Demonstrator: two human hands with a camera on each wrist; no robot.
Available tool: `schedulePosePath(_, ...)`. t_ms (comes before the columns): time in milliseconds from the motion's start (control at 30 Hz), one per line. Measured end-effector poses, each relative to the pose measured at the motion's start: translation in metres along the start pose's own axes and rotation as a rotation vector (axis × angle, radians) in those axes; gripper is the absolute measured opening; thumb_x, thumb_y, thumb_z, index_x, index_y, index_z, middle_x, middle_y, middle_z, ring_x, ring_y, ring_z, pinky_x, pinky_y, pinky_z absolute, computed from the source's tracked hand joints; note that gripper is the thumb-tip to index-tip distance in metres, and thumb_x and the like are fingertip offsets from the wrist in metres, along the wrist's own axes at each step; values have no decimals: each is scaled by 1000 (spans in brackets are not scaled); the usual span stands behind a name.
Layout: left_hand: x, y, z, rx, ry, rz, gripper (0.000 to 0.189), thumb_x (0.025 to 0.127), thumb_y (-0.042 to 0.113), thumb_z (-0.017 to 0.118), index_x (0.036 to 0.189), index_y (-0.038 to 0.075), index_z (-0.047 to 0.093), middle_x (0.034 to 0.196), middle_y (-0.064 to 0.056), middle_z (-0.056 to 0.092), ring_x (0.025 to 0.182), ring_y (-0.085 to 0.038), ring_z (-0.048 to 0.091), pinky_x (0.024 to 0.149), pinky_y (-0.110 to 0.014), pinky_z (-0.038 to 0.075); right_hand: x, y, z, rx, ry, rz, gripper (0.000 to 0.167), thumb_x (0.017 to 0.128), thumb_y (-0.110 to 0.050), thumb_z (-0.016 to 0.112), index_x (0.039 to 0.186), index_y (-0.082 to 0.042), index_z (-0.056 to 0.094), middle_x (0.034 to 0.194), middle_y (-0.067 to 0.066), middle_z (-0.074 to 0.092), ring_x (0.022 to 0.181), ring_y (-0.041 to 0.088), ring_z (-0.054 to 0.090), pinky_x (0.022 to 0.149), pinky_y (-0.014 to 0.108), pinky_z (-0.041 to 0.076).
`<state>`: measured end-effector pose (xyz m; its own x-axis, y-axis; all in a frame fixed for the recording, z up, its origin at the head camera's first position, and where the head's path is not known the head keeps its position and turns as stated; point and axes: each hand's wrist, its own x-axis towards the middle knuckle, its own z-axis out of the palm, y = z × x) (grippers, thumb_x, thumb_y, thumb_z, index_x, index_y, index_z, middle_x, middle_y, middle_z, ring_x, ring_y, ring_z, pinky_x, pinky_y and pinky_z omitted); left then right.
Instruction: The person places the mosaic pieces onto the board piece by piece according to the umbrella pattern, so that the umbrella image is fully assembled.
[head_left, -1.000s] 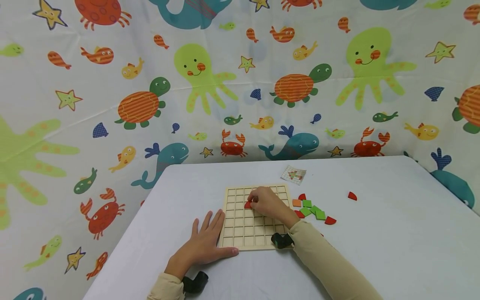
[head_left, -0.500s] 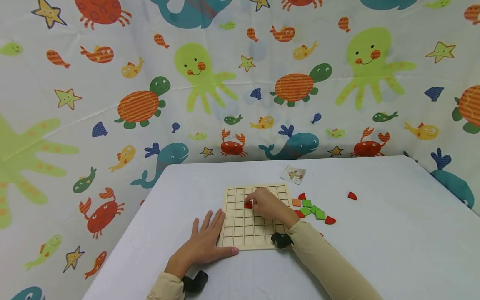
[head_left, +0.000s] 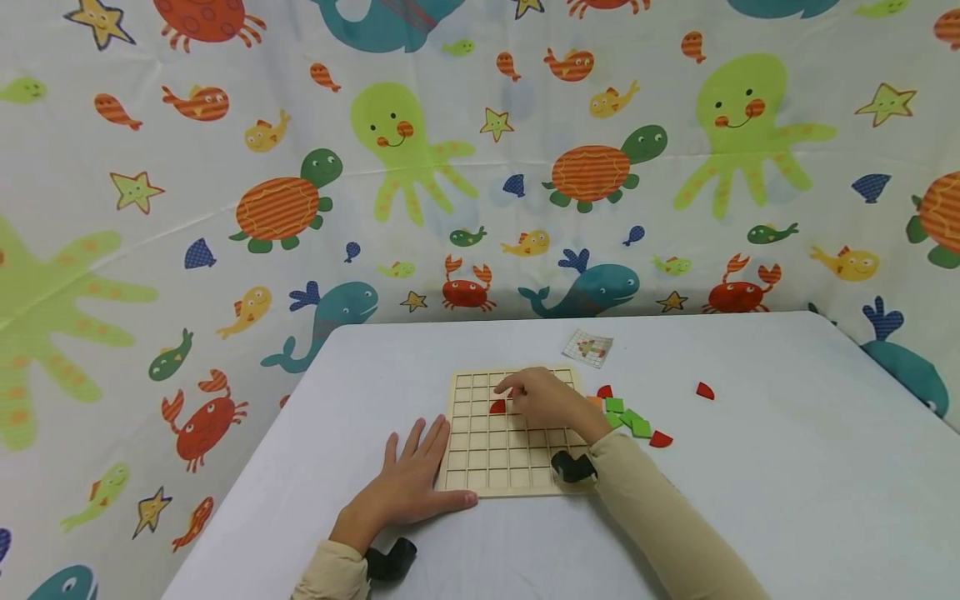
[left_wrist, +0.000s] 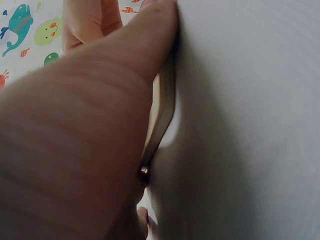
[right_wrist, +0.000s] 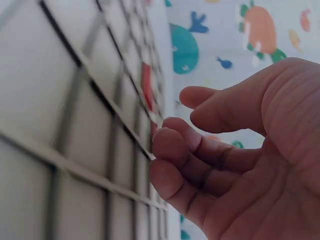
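A pale wooden grid board (head_left: pixel 477 462) lies on the white table. My left hand (head_left: pixel 408 487) rests at its near left corner, fingers along the left side and thumb (left_wrist: pixel 125 55) by the front edge. A red quarter-round piece (head_left: pixel 497 407) sits in a cell of the upper part. Over the board beside it is my right hand (head_left: pixel 543 395), its index finger extended to the left. The right wrist view shows the fingers (right_wrist: pixel 167 177) loosely bent close to the grid, thumb apart, nothing held. There a red piece (right_wrist: pixel 146 86) shows past the fingertips.
Right of the board lie several green square pieces (head_left: pixel 641 428), a red quarter piece (head_left: pixel 661 439) and an orange piece (head_left: pixel 595 402), partly covered by the right wrist. Another red piece (head_left: pixel 705 391) lies farther right. A printed pattern card (head_left: pixel 588 348) is behind the board.
The right hand has let go of the red piece, which stays on the board, and has shifted slightly right and back, index finger now extended. The left hand keeps its place.
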<state>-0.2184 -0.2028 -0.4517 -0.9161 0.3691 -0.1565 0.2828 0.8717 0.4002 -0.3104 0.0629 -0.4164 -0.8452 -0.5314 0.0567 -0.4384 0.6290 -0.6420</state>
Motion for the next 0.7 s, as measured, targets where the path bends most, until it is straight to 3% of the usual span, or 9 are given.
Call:
schedulePosePath(133,-1,1,-2,-1,2,2,125,85,76,74,171,4,20,178,-14,16,163,-42,3,123,-71,-5,-6,6,-19,38,38,4,35,104,2,53,129,-1,76,89,4,66,73,17,51,69,33,45)
schedulePosePath(333,-1,1,-2,2,4,0,124,85,75,75,171,4,20,178,-14,16,163,-42,3,123,-71,-4,-16,18,-44,69,32,35,32,107,-9,57,132,2,73,111,12,74,90,21,66,84,42,57)
schedulePosePath(400,0,1,-1,3,2,-2,125,85,75,75,171,4,20,178,-14,16,163,-41,3,123,-70,-4,-20,22,-51,66,17,48,32,107,-11,59,133,3,72,112,13,74,94,24,70,86,45,58)
schedulePosePath(700,1,0,0,0,3,-7,124,85,74,75,171,4,20,178,-13,15,163,-41,2,123,-70,-5,-37,40,-77,13,21,153,33,105,-15,67,131,4,71,119,18,72,105,33,68,91,50,60)
